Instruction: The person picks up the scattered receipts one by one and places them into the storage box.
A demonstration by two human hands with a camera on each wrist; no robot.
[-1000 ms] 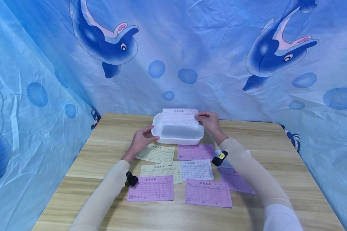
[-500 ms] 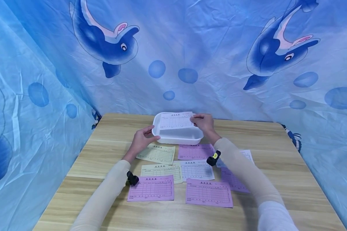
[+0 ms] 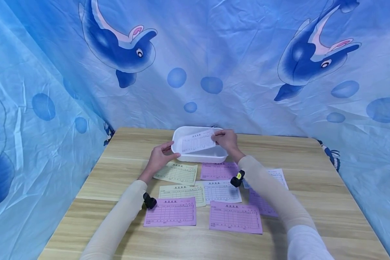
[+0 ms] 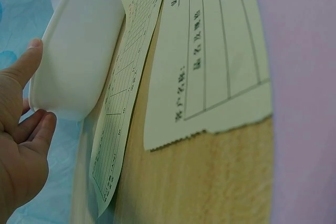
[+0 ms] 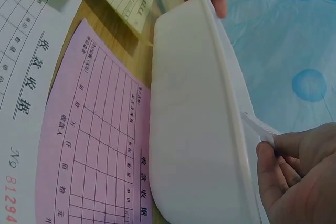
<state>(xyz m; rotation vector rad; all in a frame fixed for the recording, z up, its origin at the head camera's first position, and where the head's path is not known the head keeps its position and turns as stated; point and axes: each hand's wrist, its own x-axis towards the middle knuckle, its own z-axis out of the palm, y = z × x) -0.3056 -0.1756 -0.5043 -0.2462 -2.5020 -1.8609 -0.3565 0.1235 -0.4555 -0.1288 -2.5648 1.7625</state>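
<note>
A white plastic tray (image 3: 202, 158) stands at the back of the table. My left hand (image 3: 159, 159) holds its left end, thumb and fingers at the rim; the left wrist view has the thumb (image 4: 32, 59) on the tray's edge. Between thumb and fingers, my right hand (image 3: 227, 140) pinches the right end of a white printed receipt slip (image 3: 197, 142). The slip tilts down to the left, its lower left part inside the tray. In the right wrist view only a thin edge of the slip (image 5: 258, 127) shows behind the tray wall.
In front of the tray lie yellow slips (image 3: 177, 174), pink slips (image 3: 235, 218) and pale white-blue slips (image 3: 222, 191), some overlapping. The right forearm (image 3: 273, 191) covers part of two slips on the right. A blue dolphin-print curtain (image 3: 247, 90) hangs behind the wooden table (image 3: 117, 159).
The right hand has moved left and slightly down, bringing the white slip from above the back rim lower into the tray and tilting it. The left hand has stayed at the tray's left end.
</note>
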